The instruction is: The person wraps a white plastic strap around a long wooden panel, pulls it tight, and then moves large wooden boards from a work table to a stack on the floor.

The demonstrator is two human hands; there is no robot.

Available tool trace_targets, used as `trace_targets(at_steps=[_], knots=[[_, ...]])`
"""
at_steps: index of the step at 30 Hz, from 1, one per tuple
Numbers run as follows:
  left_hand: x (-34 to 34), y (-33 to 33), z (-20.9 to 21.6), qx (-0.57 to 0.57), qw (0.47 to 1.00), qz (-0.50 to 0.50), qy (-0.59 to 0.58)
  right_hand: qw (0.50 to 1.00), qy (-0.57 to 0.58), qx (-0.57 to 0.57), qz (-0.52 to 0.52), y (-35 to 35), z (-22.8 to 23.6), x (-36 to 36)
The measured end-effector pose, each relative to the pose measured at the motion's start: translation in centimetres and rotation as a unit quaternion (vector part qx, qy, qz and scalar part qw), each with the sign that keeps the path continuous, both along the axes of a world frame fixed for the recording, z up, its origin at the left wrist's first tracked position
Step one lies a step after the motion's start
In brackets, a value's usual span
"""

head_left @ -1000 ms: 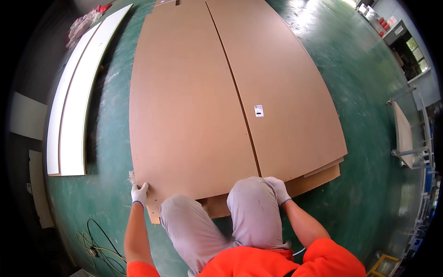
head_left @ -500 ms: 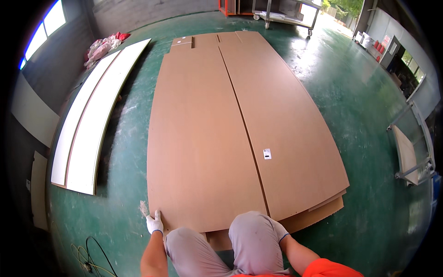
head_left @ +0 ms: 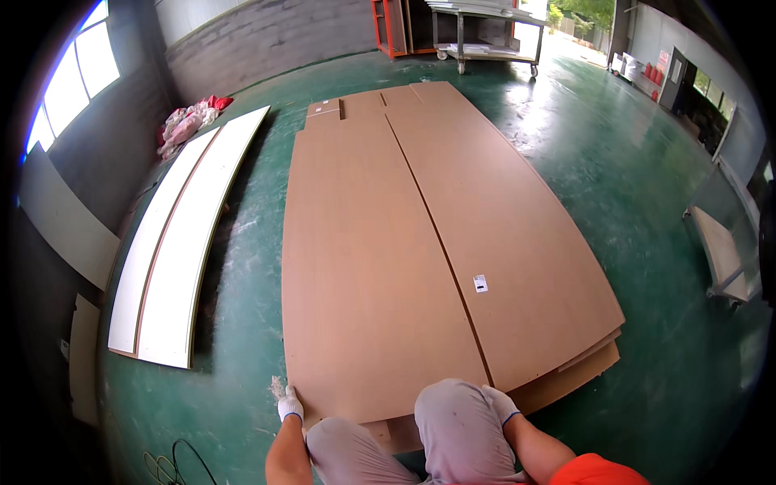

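Note:
Two long brown boards lie side by side on a stack in front of me, a narrow dark gap between them. My left hand (head_left: 289,404), in a white knit glove, grips the near left corner of the left brown board (head_left: 372,267), its thumb along the side edge. My right hand (head_left: 501,404), also gloved, is at the near edge beside the gap, close against my right knee. Its fingers are mostly hidden, so their hold cannot be seen. The right brown board (head_left: 517,218) bears a small white label (head_left: 481,284). My knees in grey trousers cover part of the near edge.
Left of the stack lie white panels (head_left: 190,259) on the green floor (head_left: 234,323). Pink and red cloth (head_left: 190,125) is heaped by the wall. A wheeled cart (head_left: 489,52) stands at the back, another trolley (head_left: 722,255) at right. A cable (head_left: 190,457) lies near left.
My view has tilted up and shifted left, so the boards appear lower and farther right. My hands stay at the near edge, and the boards show no clear movement on the floor.

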State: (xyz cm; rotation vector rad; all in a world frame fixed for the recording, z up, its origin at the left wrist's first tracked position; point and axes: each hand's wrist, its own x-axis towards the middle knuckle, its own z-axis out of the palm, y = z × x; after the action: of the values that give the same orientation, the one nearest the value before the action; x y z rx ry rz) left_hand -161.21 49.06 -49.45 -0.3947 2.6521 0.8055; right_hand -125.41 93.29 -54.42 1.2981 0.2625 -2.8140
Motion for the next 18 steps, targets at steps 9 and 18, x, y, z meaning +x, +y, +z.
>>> trace_targets(at_steps=[9,18], knots=[[-2.5,-11.9,-7.1,-0.028,0.994,-0.095,0.050,0.995,0.059,-0.072,0.047,-0.2,5.0,-5.3],[-1.2,-9.8,-5.1,-0.180,0.978,-0.102,-0.026,0.906,-0.181,0.353,0.145,-1.8,3.2,-4.6]])
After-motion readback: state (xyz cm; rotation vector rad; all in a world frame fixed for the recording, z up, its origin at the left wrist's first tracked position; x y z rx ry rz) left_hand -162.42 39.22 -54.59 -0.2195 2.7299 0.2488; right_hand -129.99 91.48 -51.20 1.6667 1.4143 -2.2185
